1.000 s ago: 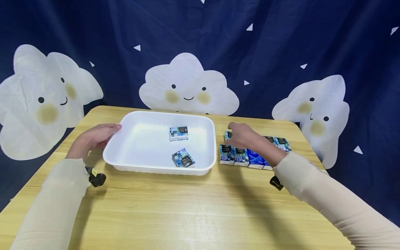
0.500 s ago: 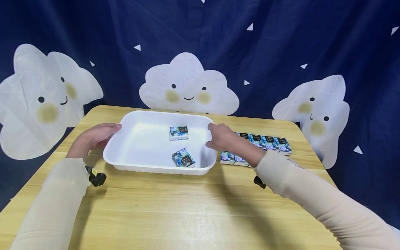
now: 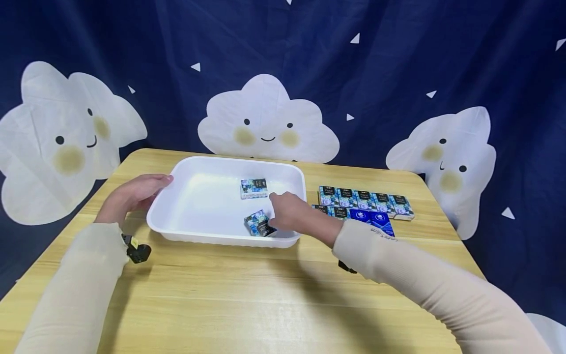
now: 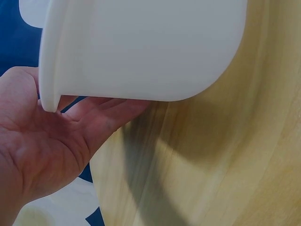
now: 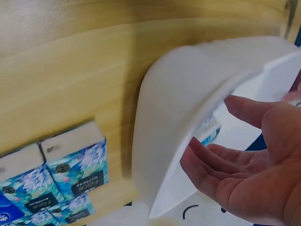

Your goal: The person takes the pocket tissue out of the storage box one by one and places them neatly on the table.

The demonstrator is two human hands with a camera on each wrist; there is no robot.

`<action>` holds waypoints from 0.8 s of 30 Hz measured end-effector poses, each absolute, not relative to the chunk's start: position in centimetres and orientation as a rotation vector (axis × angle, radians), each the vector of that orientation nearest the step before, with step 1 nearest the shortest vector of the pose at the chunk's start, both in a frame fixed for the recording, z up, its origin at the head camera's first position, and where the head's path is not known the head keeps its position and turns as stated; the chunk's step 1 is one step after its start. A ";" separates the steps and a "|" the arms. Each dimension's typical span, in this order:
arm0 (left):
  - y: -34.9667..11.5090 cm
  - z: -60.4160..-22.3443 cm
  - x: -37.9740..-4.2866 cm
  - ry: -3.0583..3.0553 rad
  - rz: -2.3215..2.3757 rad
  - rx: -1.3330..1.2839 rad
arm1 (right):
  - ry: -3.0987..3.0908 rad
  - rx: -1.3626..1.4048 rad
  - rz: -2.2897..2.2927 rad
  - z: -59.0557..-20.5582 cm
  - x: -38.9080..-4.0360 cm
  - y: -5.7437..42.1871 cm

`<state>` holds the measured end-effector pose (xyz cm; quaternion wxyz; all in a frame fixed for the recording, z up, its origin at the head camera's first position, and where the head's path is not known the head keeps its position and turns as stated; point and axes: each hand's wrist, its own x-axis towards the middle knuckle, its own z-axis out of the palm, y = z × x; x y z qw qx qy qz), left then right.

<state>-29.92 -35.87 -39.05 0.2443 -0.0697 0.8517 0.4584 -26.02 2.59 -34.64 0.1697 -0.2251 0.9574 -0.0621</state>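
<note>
My left hand holds the left end of a white plastic tray, thumb at the rim and fingers beneath; the left wrist view shows those fingers under the tray's outer wall. Inside the tray lie two small floral tissue packs, one farther back and one nearer the front, set askew. Over the tray's right side, my right hand reaches with thumb and fingers apart, fingertips right at the front pack. In the right wrist view nothing shows gripped between the spread thumb and fingers.
Right of the tray, several floral tissue packs stand in a back row. Before them a second row holds floral packs and two blue packs, partly behind the right sleeve. A dark blue cloud-print curtain hangs behind the wooden table.
My right hand has moved left from the pack rows, across the tray's right rim, to the front pack inside. The left hand and tray have stayed in place.
</note>
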 end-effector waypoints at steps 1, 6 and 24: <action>-35.9 -39.1 -30.0 2.327 1.250 -0.191 | 2.711 -0.653 -0.181 -34.8 -25.9 2.4; -36.0 -39.1 -30.1 2.323 1.247 -0.192 | 2.688 -0.731 -0.187 -35.4 -25.5 1.5; -35.9 -38.9 -29.8 2.330 1.243 -0.197 | 2.653 -0.706 -0.160 -36.2 -25.3 -1.1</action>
